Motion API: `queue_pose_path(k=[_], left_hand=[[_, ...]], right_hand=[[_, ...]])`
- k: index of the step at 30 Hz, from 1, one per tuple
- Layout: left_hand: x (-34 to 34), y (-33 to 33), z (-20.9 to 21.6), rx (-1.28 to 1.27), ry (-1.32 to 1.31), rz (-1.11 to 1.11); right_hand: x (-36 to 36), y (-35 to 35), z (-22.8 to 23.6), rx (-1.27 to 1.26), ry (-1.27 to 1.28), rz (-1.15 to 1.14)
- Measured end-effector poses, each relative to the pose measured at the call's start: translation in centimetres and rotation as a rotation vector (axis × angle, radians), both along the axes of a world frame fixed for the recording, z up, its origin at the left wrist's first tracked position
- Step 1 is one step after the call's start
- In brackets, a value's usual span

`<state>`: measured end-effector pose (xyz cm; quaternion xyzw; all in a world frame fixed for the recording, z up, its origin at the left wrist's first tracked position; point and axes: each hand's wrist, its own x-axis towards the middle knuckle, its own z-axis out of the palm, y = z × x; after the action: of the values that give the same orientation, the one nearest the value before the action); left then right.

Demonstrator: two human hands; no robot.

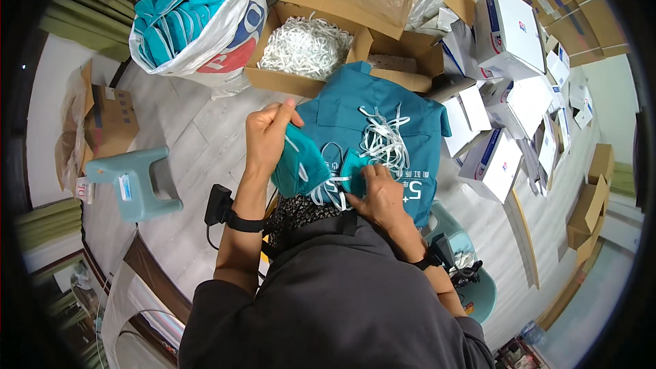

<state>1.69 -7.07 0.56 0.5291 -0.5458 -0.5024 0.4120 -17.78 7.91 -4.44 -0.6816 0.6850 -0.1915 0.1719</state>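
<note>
From the head camera, the left hand (268, 133) pinches a teal mask (298, 167) by its upper edge above the teal apron (355, 113) on the lap. The right hand (377, 191) is closed on a white strap (333, 181) at the mask's lower right corner. Judging by the bag of masks (198, 17) beyond the apron, many look finished; loose straps (384, 140) on the apron remain.

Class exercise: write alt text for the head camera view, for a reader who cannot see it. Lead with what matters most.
Seen from above, a seated person's left hand holds up a teal face mask while the right hand works a white strap at its edge, over a teal cloth strewn with loose straps. Beyond lie a box of white straps, a bag of teal masks and small white cartons.
</note>
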Motion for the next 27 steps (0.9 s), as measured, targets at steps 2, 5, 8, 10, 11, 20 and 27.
queue_pose_path(k=[2, 5, 8, 10, 11, 20, 27], left_hand=[[0.1, 0.1, 0.0, 0.156, -0.068, -0.125], [-0.2, 0.7, -1.8, 0.240, -0.088, -0.276], [-0.9, 1.5, -2.1, 0.342, -0.154, -0.446], [-1.7, 2.3, -2.3, 0.422, -0.107, -0.614], [-2.3, 2.9, -2.2, 0.517, 0.112, -0.600], [-5.9, 5.1, -0.7, 0.099, 0.056, -0.247], [-7.3, 5.7, -0.3, 0.025, 0.152, -0.184]], right_hand=[[-0.1, 0.5, -1.5, 0.000, 0.030, 0.030], [-0.8, 1.1, -1.2, -0.042, 0.009, 0.087], [-1.6, 0.9, 1.3, -0.392, -0.038, 0.041], [-1.8, 0.3, 2.0, -0.488, -0.011, 0.055], [-1.9, 0.0, 2.2, -0.583, 0.016, 0.071], [-2.1, -1.0, 1.9, -0.413, -0.549, -0.250], [-0.5, -2.2, 1.6, -0.132, -1.224, -0.352]])
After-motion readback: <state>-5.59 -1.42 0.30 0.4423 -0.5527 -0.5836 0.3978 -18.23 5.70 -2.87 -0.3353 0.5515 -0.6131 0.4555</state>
